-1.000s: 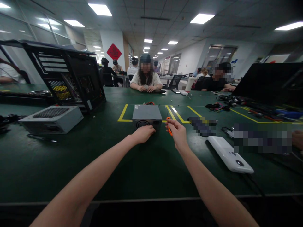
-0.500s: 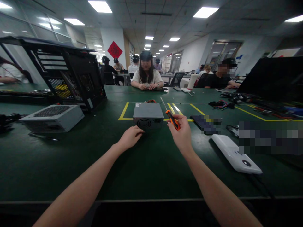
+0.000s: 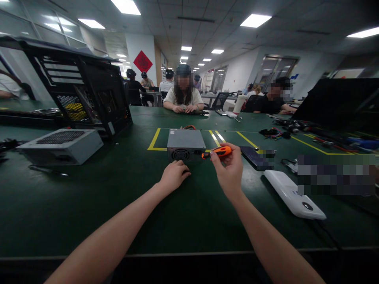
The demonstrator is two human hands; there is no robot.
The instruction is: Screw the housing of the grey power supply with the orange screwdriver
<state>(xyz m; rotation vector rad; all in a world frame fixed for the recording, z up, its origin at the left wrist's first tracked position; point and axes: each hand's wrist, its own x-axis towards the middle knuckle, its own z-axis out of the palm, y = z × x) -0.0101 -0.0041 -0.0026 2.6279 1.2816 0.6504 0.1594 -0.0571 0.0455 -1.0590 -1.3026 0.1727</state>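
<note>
The grey power supply box (image 3: 186,138) sits at the middle of the green table (image 3: 192,221), within yellow tape lines (image 3: 153,140), its fan face toward the wearer and orange wires (image 3: 188,127) behind it. The right hand (image 3: 231,165) pinches an orange-and-black screwdriver (image 3: 222,150) between thumb and fingers, just right of the box, the handle lying nearly level. The left hand (image 3: 175,174) is loosely curled at the box's front lower edge; whether it touches or grips it, I cannot tell. Crowding the left are a tall black computer case (image 3: 114,104), a second metal box (image 3: 59,146) with a vented top and a thin dark tool (image 3: 49,170). On the right, a dark flat device (image 3: 254,157) lies near the right hand, with a white device (image 3: 293,193) beyond it and tangled cables (image 3: 275,133) farther back. A seated person (image 3: 183,98) faces across the table's far edge. Between the forearms, plain green surface runs to the straight near edge (image 3: 189,255); another strip separates the box from the second metal box.
</note>
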